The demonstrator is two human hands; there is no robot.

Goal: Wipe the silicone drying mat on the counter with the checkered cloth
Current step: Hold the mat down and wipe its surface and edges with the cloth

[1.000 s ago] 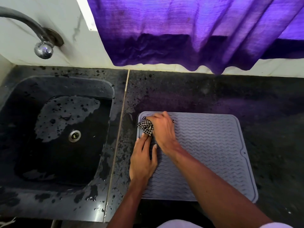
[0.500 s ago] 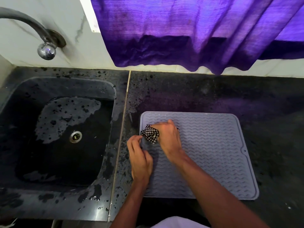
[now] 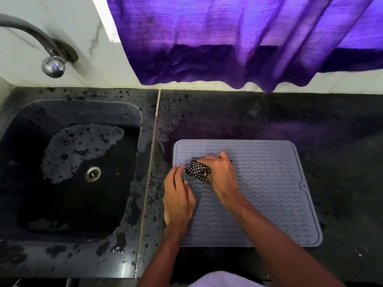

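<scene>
A person's right hand curls around a bunched checkered cloth and presses it onto the far-left part of a grey silicone drying mat, which lies flat on the dark stone bench just right of a wet sink. The left hand, fingers loosely bent and holding nothing visible, rests on the mat's left edge as if to steady it. Wiping appears under way, and the next stroke likely calls for firm pressure carried rightward across the ridges, with the mat pinned against sliding.
</scene>
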